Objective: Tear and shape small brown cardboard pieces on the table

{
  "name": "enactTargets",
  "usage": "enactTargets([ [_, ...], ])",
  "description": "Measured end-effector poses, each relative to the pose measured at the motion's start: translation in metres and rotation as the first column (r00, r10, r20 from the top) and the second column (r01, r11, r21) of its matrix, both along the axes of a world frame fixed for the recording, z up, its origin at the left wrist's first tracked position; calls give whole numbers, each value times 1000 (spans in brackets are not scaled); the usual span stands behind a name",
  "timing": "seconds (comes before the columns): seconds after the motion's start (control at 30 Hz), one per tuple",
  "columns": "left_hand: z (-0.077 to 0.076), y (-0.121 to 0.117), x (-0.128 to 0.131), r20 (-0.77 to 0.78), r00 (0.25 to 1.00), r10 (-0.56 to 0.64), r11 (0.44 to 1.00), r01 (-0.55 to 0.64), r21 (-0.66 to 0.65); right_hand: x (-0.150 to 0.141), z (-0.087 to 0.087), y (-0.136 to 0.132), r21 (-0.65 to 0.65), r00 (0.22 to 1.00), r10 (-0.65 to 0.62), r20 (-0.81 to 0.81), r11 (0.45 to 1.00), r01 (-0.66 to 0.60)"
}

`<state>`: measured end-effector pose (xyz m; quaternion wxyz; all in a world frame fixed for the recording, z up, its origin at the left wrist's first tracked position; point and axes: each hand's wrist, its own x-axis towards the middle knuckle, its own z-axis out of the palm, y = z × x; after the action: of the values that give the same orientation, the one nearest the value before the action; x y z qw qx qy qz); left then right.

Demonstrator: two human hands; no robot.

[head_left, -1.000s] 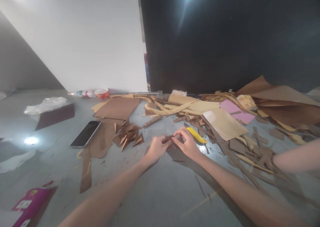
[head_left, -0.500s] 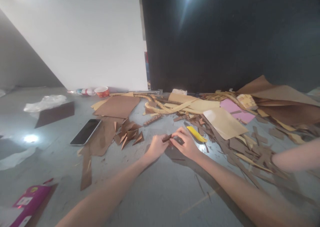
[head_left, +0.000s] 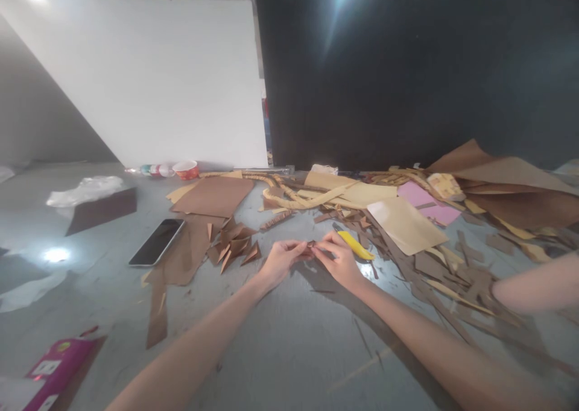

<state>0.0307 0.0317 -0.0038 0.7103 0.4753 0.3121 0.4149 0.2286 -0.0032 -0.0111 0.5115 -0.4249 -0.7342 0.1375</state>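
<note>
Between my fingertips is a small piece of brown paper [head_left: 311,244], mostly covered by them. My left hand [head_left: 284,259] pinches it from the left. From the right, the thumb and fingers of my right hand [head_left: 337,257] close on the same piece. A yellow utility knife [head_left: 356,245] lies just beyond my right hand. Left of my hands sits a pile of folded brown paper points [head_left: 233,245]. Beyond them rests a short, ridged brown strip [head_left: 275,220].
A phone [head_left: 157,242] lies on brown sheets at left. A magenta packet [head_left: 58,369] is near left. Paper scraps [head_left: 434,266] and a tan sheet [head_left: 404,224] spread rightward. Another person's arm [head_left: 538,287] reaches in from the right. White and black panels [head_left: 407,79] stand behind.
Both hands stay together at about the same spot. My fingers have shifted their grip on the small brown paper piece, which is turned slightly. The view has tilted up a little.
</note>
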Motion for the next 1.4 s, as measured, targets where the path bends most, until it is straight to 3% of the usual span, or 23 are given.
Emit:
enactTargets([
  [0.43, -7, 2, 1, -26, 997, 73, 997, -72, 28, 1, 11, -5, -148, 995, 102, -23, 983, -104],
  [0.67, -13, 1, 3, -15, 992, 128, 990, -127, 54, 6, 9, 0, -176, 983, -47, -176, 984, 16],
  [0.8, -15, 0, 4, -61, 987, 146, 985, -139, 98, 5, 7, 3, -261, 987, -13, -158, 965, -29],
  [1.03, -10, -5, 2, -262, 954, 149, 965, -82, 251, 0, 13, -4, -380, 991, 92, -101, 917, -124],
  [1.4, -3, -15, 5, -396, 906, 147, 917, 25, 398, 4, 3, -3, -340, 993, -30, -115, 940, -11],
])
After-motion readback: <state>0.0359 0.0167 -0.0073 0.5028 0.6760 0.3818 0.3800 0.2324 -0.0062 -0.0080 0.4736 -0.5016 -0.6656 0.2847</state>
